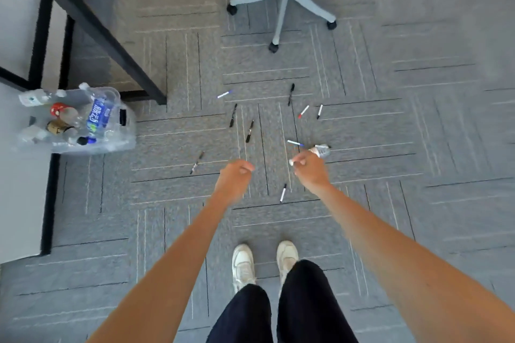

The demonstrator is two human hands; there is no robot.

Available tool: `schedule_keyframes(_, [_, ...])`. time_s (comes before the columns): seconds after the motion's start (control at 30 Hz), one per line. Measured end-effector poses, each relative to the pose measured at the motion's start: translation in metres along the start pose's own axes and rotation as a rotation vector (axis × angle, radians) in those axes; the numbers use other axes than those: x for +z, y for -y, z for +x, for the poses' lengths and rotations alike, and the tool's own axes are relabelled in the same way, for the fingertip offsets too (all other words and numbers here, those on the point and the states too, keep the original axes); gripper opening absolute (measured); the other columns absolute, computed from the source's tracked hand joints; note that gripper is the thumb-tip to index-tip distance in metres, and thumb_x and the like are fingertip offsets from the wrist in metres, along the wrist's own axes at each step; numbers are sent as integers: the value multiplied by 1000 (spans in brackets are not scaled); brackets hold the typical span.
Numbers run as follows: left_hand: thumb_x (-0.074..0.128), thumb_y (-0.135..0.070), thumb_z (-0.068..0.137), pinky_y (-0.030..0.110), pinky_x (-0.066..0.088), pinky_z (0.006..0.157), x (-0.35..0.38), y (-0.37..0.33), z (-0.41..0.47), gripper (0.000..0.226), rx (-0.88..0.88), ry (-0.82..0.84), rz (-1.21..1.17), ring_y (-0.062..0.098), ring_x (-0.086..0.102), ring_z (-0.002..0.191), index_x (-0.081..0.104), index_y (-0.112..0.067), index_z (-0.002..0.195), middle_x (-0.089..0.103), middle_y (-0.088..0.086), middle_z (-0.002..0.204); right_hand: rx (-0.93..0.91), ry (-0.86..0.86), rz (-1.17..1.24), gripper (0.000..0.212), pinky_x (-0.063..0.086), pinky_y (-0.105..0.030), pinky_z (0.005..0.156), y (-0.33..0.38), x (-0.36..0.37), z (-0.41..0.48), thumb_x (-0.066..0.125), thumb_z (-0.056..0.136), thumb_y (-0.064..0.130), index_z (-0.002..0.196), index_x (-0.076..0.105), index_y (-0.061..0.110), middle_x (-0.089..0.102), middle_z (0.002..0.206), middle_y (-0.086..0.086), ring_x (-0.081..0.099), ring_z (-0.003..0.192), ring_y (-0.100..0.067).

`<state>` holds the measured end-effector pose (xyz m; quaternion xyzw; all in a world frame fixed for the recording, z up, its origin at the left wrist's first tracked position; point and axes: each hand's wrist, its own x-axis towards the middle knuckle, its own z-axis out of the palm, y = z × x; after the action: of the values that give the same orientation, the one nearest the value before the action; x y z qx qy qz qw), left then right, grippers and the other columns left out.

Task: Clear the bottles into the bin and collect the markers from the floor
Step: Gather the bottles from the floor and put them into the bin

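I stand over a grey carpet strewn with several markers, among them a black one (pixel 249 131), a red-capped one (pixel 303 111), a blue-capped one (pixel 295 143) and a white one (pixel 283 193) between my arms. My right hand (pixel 309 168) is shut on a small clear bottle (pixel 322 150), which sticks out past my fingers. My left hand (pixel 237 172) is curled shut with nothing visible in it. At the left, a clear plastic bin (pixel 126 131) holds several bottles, one with a blue label (pixel 99 115).
A black desk frame leg (pixel 106 44) slants down to the floor beside the bin. An office chair's wheeled base (pixel 281 8) stands at the top centre. A white panel (pixel 19 203) fills the left edge. My white shoes (pixel 264 262) are below.
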<state>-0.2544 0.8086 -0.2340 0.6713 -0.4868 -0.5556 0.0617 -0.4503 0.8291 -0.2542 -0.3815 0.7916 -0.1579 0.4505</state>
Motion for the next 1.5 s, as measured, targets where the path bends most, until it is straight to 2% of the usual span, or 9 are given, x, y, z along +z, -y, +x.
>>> schedule_keyframes(0.17, [49, -6, 93, 26, 47, 71, 88, 1, 67, 25, 85, 37, 104, 17, 61, 94, 65, -14, 109, 64, 1, 107, 29, -49, 24, 15, 40, -26, 75, -82, -16, 55, 50, 91, 7, 96, 63, 14, 65, 98, -7, 63, 98, -26])
schedule_keyframes(0.3, [59, -4, 88, 33, 46, 76, 171, 22, 158, 31, 175, 60, 166, 28, 61, 103, 60, -8, 118, 63, 14, 115, 39, -111, -21, 15, 46, -33, 83, -165, -16, 126, 50, 93, 14, 102, 62, 17, 65, 110, -2, 61, 102, -24])
schedule_keyframes(0.47, [73, -2, 75, 36, 42, 95, 272, 56, 270, 68, 298, 116, 395, 30, 44, 127, 45, -12, 137, 44, 13, 137, 51, -174, -7, 16, 51, -35, 81, -267, 6, 211, 50, 94, 12, 105, 60, 15, 65, 111, -4, 62, 101, -26])
schedule_keyframes(0.73, [85, -38, 65, 56, 18, 115, 385, 103, 413, 124, 448, 109, 895, 35, 2, 146, -2, -32, 152, -1, 9, 159, 47, -256, -22, 20, 50, -26, 69, -393, 65, 319, 51, 95, 8, 113, 58, 12, 65, 111, 0, 60, 83, -14])
schedule_keyframes(0.9, [79, -49, 71, 52, 27, 112, 409, 127, 463, 116, 593, -14, 1067, 38, 22, 141, 0, -23, 152, 20, 18, 151, 48, -306, -41, 22, 59, -26, 65, -432, 87, 349, 48, 90, -1, 107, 58, 10, 63, 98, -1, 66, 80, -16])
schedule_keyframes(1.0, [73, -39, 80, 47, 39, 103, 407, 140, 468, 90, 676, -69, 1015, 35, 39, 128, 18, -16, 148, 39, 16, 140, 54, -299, -6, 25, 59, -28, 64, -438, 99, 359, 50, 90, -3, 110, 56, 10, 64, 96, -3, 66, 78, -16])
schedule_keyframes(1.23, [74, -39, 76, 30, 48, 62, 330, 142, 421, 81, 541, -46, 801, 23, 57, 91, 27, -23, 140, 49, 7, 127, 114, -190, 214, 31, 41, -19, 49, -376, 99, 333, 55, 86, -3, 115, 49, 5, 56, 82, 0, 47, 56, -12])
schedule_keyframes(1.37, [77, -33, 73, 37, 58, 62, 253, 127, 351, 85, 381, -34, 586, 26, 61, 89, 26, -26, 141, 51, 6, 122, 99, -124, 209, 24, 49, -23, 60, -304, 81, 276, 57, 88, 2, 111, 52, 12, 61, 92, -2, 56, 68, -11])
schedule_keyframes(1.5, [80, -23, 73, 18, 39, 52, 171, 95, 255, 83, 263, -45, 386, 21, 57, 91, 31, -23, 140, 54, 4, 122, 44, -40, 250, 19, 58, -34, 82, -207, 65, 208, 57, 88, -1, 105, 61, 7, 68, 100, -10, 68, 89, -21])
